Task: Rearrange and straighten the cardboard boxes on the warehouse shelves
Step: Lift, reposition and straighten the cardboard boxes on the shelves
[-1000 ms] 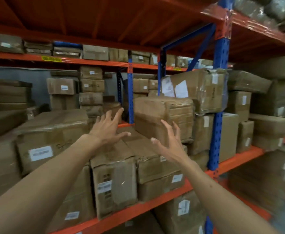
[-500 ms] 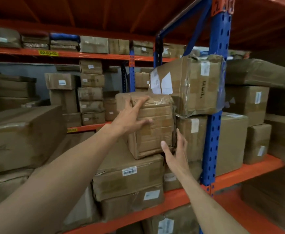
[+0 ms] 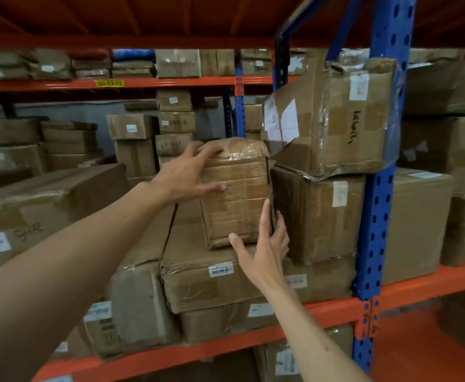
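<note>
Crowding taped box [image 3: 236, 194]: neighbouring cartons [image 3: 319, 213].

Small taped box [image 3: 236, 199] on flat labelled box [image 3: 212, 274]. Stacked boxes [image 3: 325, 172] just right; blue upright [image 3: 377, 205] beyond them.

Label [image 3: 220, 269] txt too blurry.

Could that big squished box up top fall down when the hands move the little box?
Maybe. The big torn box sits tilted on the dark box, jutting out over it beside the small taped box. Jostling that stack could tip it. The left hand and right hand lie open against the small box, so it might slip. The right hand's fingers sit in the narrow gap between boxes and could get pinched.
</note>
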